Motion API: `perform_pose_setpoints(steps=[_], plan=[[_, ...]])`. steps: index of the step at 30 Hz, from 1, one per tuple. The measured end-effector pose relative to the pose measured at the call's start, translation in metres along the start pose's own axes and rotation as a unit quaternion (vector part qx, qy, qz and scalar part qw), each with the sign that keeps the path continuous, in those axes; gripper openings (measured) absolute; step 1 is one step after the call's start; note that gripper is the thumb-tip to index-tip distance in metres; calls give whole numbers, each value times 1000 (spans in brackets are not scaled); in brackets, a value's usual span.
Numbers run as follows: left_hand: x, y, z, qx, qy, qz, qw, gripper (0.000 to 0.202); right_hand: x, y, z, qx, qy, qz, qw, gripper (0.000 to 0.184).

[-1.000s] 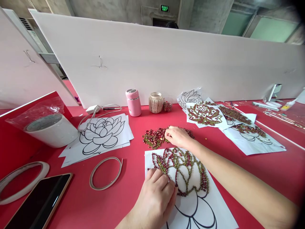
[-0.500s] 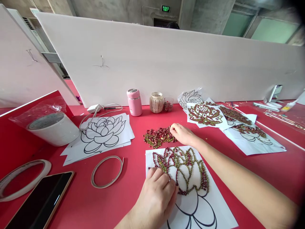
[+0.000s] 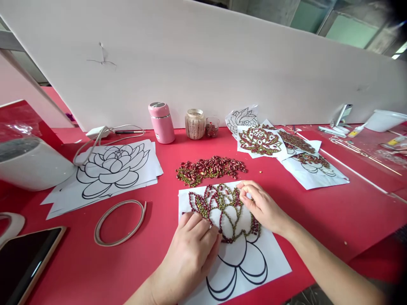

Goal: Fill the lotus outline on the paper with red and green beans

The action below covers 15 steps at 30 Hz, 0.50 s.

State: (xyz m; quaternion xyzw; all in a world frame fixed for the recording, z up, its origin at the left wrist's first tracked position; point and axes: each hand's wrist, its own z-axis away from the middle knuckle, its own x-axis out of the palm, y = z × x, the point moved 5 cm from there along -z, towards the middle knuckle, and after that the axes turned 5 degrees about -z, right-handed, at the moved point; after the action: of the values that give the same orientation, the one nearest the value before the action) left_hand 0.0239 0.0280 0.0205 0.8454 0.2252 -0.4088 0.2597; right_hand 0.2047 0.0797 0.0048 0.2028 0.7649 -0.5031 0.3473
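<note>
One white paper sheet with black lotus outlines (image 3: 234,255), part-covered in dark-red and green beans (image 3: 202,207), flat on smooth red table (image 3: 136,267). Treat as probably light, limp and quick to shed; grip bare margins. Left hand (image 3: 193,247) curled on left side; right hand (image 3: 264,207) over upper-right area, fingertips nearly together. Cannot tell whether holding anything.

worktop (image 3: 95,271): smooth, low sheen | drawn sheet (image 3: 233,253): matt paper | bean pile (image 3: 214,167): glossy, bumpy | phone screen (image 3: 28,258): smooth, glassy, glossy

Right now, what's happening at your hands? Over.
Left hand on partly bean-covered flower sheet, hiding some pattern. Right hand at sheet's upper right, grip unclear. Bean pile just beyond.
</note>
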Motion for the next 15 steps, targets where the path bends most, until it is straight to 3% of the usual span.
perform_pose_setpoints(steps=[5,15], plan=[[2,-2,0,-2,-2,10,1000,11,5,-4,14,-19,17,45,999,14],[3,-2,2,-8,-4,21,1000,11,7,-6,14,-19,11,109,994,12]])
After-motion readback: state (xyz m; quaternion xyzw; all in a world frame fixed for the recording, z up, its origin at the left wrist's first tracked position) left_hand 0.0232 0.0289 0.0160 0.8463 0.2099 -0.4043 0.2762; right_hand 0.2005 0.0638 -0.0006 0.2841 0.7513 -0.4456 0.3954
